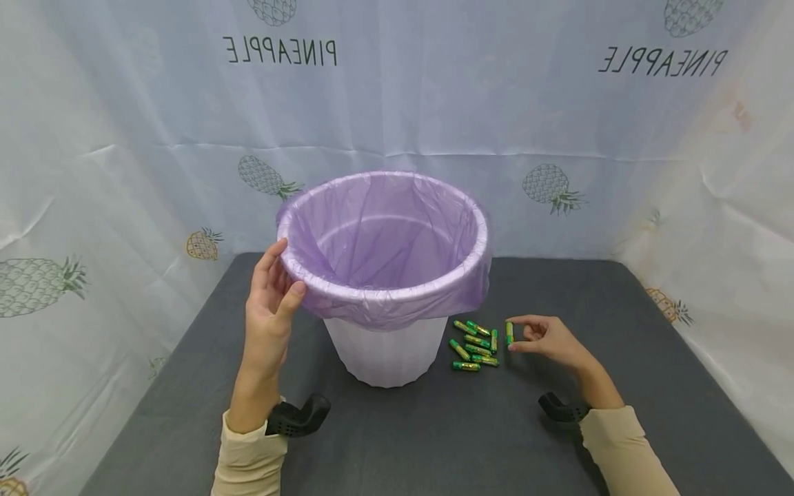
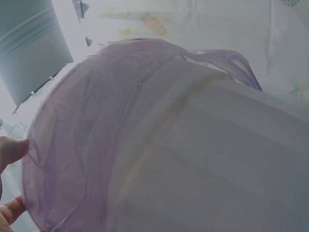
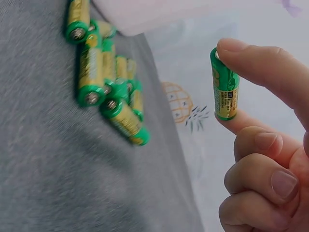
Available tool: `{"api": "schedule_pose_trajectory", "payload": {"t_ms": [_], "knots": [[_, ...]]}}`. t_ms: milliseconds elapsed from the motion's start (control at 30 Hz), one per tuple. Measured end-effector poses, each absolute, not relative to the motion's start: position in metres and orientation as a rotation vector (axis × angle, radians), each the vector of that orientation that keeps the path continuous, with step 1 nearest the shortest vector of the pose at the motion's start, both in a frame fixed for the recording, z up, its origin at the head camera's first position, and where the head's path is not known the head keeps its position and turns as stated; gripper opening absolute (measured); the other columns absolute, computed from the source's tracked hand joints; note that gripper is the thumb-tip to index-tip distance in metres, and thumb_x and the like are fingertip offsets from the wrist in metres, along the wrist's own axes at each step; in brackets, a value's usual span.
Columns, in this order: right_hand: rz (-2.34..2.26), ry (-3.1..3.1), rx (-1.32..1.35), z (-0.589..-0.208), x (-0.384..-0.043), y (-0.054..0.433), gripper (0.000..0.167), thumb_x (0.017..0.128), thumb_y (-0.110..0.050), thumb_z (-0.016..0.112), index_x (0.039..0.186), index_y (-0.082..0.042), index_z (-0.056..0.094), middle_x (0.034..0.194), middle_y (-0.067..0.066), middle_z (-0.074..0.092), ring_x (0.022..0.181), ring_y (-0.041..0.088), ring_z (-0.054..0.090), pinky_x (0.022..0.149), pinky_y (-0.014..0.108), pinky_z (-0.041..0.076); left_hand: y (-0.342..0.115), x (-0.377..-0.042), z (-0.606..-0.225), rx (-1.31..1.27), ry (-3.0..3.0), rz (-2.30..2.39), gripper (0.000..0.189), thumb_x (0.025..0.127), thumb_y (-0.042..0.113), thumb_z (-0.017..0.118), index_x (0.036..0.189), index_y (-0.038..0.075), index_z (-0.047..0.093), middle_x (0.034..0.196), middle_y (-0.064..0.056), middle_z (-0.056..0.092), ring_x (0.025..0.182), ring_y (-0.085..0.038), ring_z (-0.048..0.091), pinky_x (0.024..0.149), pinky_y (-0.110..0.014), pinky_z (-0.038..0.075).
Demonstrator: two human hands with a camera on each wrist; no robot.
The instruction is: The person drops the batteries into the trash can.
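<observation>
A white plastic trash can [image 1: 387, 355] is lined with a purple bag [image 1: 372, 311] folded out over its rim. My left hand [image 1: 268, 313] touches the left side of the bagged rim, its fingertips and thumb apart; the left wrist view shows two fingertips against the purple plastic [image 2: 72, 159]. Right of the can, my right hand [image 1: 552, 341] pinches a green and yellow battery [image 3: 225, 84] by its two ends between thumb and index finger, the other fingers curled in. Several matching batteries [image 1: 477, 339] lie in a loose group between the can and that hand.
A dark grey cloth [image 1: 397, 448] covers the table. White curtains with pineapple prints [image 1: 384, 89] hang behind and at both sides. Black camera mounts [image 1: 300, 417] sit on the wrists. The trash can stands near the table's middle, taller than everything else on it.
</observation>
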State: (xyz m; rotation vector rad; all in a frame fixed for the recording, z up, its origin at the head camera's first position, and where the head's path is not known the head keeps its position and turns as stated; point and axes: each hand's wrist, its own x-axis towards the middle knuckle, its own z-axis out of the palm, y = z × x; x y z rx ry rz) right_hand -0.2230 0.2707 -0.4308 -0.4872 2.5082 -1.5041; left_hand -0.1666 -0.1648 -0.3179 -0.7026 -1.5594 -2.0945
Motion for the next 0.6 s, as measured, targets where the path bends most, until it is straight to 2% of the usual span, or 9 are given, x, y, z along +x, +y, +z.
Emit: {"api": "schedule_pose_trajectory", "payload": {"t_ms": [367,600], "knots": [[-1.502,2.534,-0.501,-0.408,-0.222,0.265,0.056,0.080,-0.007,0.074,0.128,0.013,0.052,0.063,-0.011,0.033,0.053,0.000,0.025,0.048,0.025,0.031,-0.165,-0.167,-0.318,-0.669,-1.564,-2.102,0.055,0.093,-0.005,0.045,0.145,0.009,0.033,0.144,-0.002,0.041,0.128,-0.009,0.045,0.105,-0.015,0.039],[-1.554,2.495,-0.485,-0.394,-0.221,0.261,0.058,0.082,-0.007,0.073,0.131,0.014,0.049,0.063,-0.010,0.030,0.052,0.008,0.020,0.049,0.026,0.031,-0.165,-0.166,-0.317,-0.689,-1.563,-2.099,0.055,0.094,-0.004,0.046,0.146,0.007,0.032,0.145,-0.004,0.039,0.130,-0.010,0.043,0.106,-0.015,0.038]]}}
